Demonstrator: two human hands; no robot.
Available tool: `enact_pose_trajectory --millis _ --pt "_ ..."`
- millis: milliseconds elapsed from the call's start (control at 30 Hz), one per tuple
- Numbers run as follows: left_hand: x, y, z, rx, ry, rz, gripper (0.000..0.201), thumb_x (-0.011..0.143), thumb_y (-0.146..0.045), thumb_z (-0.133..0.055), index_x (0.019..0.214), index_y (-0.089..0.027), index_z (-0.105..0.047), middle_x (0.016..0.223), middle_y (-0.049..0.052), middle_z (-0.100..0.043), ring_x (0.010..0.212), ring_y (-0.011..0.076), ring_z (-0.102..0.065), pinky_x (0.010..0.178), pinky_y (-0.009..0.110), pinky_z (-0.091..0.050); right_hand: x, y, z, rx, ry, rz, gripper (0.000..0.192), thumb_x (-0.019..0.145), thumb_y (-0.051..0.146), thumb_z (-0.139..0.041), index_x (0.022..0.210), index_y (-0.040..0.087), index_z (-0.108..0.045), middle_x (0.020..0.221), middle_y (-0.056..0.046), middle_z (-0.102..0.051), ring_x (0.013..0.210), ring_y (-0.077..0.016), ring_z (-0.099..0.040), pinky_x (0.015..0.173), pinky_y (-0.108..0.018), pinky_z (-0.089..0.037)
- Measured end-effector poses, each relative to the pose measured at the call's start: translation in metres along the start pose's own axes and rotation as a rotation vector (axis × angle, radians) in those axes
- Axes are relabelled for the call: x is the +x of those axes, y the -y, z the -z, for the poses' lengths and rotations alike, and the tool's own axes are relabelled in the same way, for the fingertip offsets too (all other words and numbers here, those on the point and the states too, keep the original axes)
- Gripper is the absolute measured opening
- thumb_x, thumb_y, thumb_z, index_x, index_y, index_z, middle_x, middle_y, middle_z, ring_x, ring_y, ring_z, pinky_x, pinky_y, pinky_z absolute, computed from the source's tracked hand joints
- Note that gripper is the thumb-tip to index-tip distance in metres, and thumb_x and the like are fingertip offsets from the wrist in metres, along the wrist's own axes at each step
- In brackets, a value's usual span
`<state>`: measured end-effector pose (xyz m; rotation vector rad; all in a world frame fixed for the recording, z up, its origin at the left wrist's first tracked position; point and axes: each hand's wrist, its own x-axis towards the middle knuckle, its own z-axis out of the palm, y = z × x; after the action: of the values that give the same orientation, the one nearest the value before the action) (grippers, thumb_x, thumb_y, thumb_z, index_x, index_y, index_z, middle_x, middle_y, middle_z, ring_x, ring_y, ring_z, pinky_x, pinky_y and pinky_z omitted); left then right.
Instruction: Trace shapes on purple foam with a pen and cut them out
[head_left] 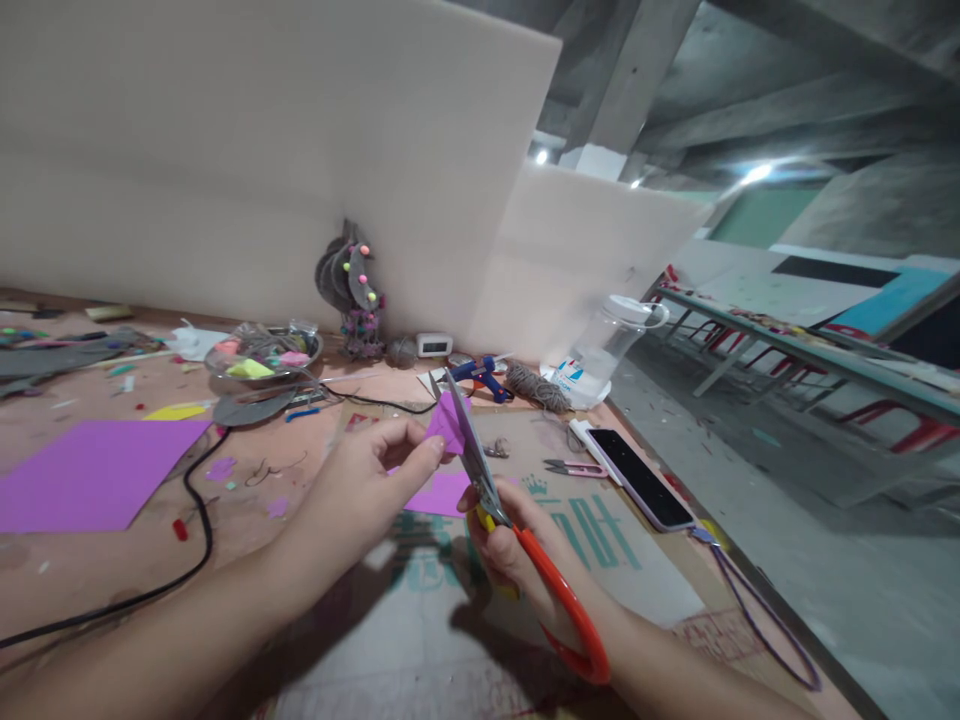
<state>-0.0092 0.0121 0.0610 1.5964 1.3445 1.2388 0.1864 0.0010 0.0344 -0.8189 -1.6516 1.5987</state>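
My left hand (382,470) pinches a small piece of purple paper (448,422) between thumb and fingers. My right hand (525,550) is wrapped round a pair of scissors (480,470) with orange-red and yellow handles. The scissor blades are parted and point up and away, with the purple piece at their edge. Below the hands, a larger purple sheet (439,493) lies partly hidden on a printed board (622,580). Another large purple sheet (97,475) lies on the table at the left, with small purple scraps (221,468) near it.
A blue glue gun (484,375), grey yarn (536,385) and a clear water jug (600,355) stand at the back. Small pink snips (577,468) and a phone (641,480) lie right. A black cable (196,500) crosses the left side near a bowl of scraps (262,372).
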Motion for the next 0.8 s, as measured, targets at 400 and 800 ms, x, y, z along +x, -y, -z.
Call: enact_pose_trajectory --millis 400,800 --pt "0.0002 -0.0001 0.0011 0.019 -0.006 -0.027 0.026 0.088 -0.038 -0.055 0.073 -0.02 -0.065 0.068 -0.002 -0.064 0.066 0.0148 -0.058 0.06 0.025 -0.044 0.0007 -0.0012 -0.0008 0.011 -0.037 -0.013 0.053 0.079 0.068 -0.064 0.098 0.02 -0.05 0.068 0.005 -0.039 0.053 -0.0078 -0.03 0.047 -0.023 -0.024" --pt "0.0018 -0.0014 0.0026 0.006 0.019 0.0 0.028 0.089 -0.041 -0.054 0.076 -0.02 -0.066 0.073 0.0 -0.066 0.07 0.0159 -0.059 0.063 0.026 -0.045 -0.0008 -0.0026 0.0009 -0.011 -0.056 -0.015 0.055 0.079 0.066 -0.065 0.105 0.018 -0.056 0.071 0.004 -0.04 0.057 -0.009 -0.03 0.048 -0.023 -0.025"
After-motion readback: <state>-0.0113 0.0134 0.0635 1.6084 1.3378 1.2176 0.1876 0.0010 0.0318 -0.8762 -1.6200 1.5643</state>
